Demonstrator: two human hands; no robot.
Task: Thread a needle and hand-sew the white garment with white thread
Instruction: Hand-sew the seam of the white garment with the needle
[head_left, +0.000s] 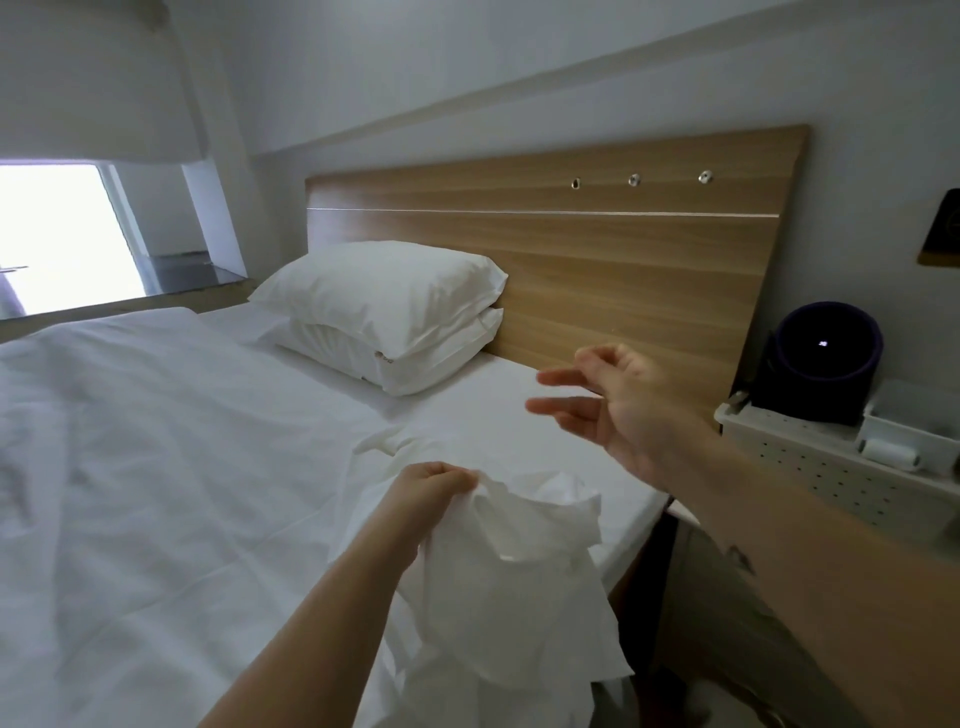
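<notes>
Two pillows (384, 312) lie stacked against the headboard (571, 249), with flat sheet between them and us. The bed (467, 400) ends at its right edge just under our right forearm. Our left hand (434, 486) grips the white garment (519, 597), fingers curled round a bunched fold, the cloth hanging below. Our right hand (618, 400) hovers above, fingers loose and spread, apart from the garment.

free: bare sheet (467, 395) beside stacked pillows (384, 317) | blocked: headboard (623, 260) behind, white rack (810, 467) right
</notes>
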